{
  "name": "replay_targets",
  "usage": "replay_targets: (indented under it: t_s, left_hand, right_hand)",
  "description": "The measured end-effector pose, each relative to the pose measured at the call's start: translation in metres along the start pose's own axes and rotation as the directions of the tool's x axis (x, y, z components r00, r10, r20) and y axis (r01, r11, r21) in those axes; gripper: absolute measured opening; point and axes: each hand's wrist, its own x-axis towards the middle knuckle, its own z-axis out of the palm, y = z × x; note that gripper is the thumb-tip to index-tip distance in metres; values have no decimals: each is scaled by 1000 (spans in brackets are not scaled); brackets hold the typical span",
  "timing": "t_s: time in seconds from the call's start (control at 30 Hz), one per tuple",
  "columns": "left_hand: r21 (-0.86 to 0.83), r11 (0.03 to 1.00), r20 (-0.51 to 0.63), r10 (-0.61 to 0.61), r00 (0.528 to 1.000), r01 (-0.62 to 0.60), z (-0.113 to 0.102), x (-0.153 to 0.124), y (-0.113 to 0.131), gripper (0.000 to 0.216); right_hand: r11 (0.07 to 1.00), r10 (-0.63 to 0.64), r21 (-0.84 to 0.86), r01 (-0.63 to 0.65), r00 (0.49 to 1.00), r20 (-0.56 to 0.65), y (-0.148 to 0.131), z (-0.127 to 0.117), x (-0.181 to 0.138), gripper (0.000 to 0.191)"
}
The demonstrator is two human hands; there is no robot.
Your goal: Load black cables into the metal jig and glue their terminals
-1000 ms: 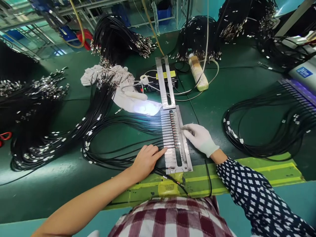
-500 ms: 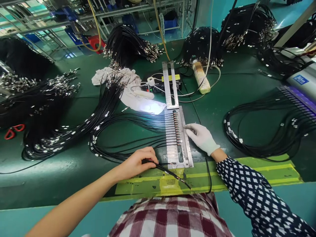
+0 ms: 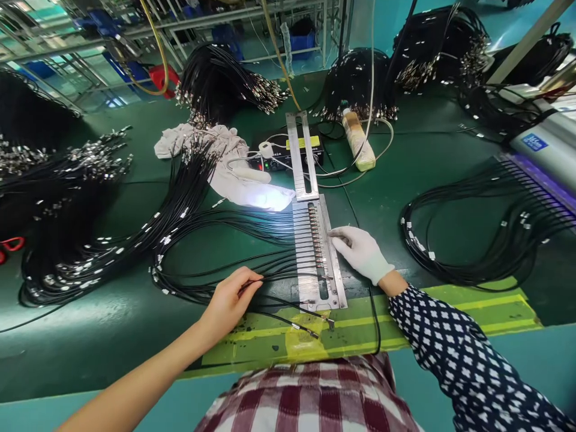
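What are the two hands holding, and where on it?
The left hand pinches at least one black cable, back from its tip. The right hand is at the edge of the metal plate; whether it grips, I can't tell.

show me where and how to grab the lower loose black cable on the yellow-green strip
Probably a pinch left of its white tag, from above on the near side: the lower cable is thin, nearly straight and uncovered there, and the other loose cable lies on its far side.
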Motion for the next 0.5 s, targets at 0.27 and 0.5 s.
replay_targets:
  t_s: [0.27,0.5]
  left_hand:
    - [167,961,75,211,975,-221,42,19,35,26]
    - [210,884,105,404,909,-417,46,34,24,27]
  right_hand:
    - [1000,11,-6,-11,1000,5,0,0,0,22]
    - [1000,30,5,-30,999,21,-2,-2,0,22]
